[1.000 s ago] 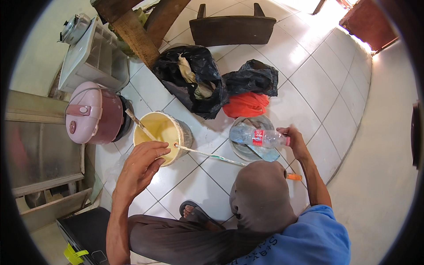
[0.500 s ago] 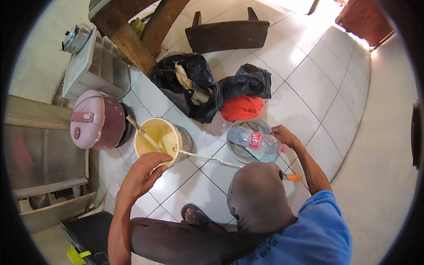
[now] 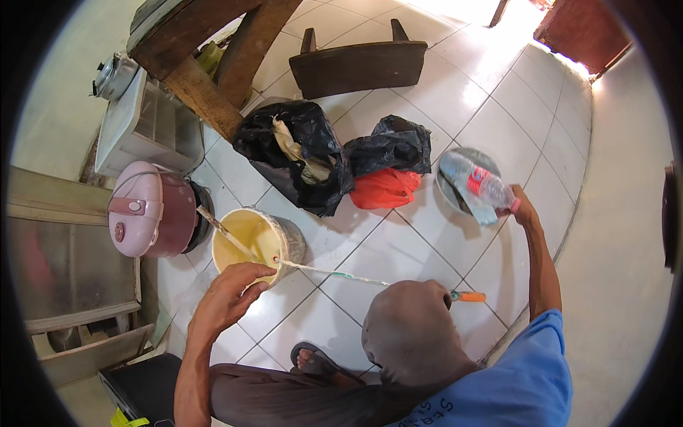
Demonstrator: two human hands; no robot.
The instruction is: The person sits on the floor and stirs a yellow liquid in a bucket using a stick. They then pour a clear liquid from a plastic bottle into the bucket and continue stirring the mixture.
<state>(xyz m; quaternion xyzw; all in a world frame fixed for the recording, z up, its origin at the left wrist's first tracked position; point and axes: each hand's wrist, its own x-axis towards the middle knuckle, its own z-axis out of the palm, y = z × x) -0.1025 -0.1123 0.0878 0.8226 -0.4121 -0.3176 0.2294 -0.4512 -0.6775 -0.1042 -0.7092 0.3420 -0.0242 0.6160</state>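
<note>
The right hand (image 3: 525,208) is reaching further out than a moment ago, and a round grey basin (image 3: 486,158) is being shifted with it, away from the bent knee (image 3: 409,324) and from a bright red plastic bag (image 3: 384,188). A wider gap is thereby being left between the basin and a cream, cylindrical plastic bucket (image 3: 293,238) with a yellow inside; the two vessels are apparently being handled separately. The basin's near rim is seemingly being gripped by the right hand with curled fingers, though the grip is partly being hidden by the pink cap of a clear, red-labelled plastic bottle (image 3: 480,180). The bottle is lying across the basin beside a flat, pale-blue sheet (image 3: 484,211). The left hand (image 3: 231,293) is being held half-curled at the bucket's near rim; whether the rim is being pinched cannot be told. A slim wooden stick (image 3: 228,233) is leaning inside the bucket, and a white-and-green twisted cord (image 3: 334,273) is running from its rim towards the knee, beyond which an orange handle (image 3: 471,296) is showing. Farther out, an open black plastic bag (image 3: 324,203) and a rounded pink cooker (image 3: 146,213) are standing on the white-tiled floor (image 3: 427,235).
</note>
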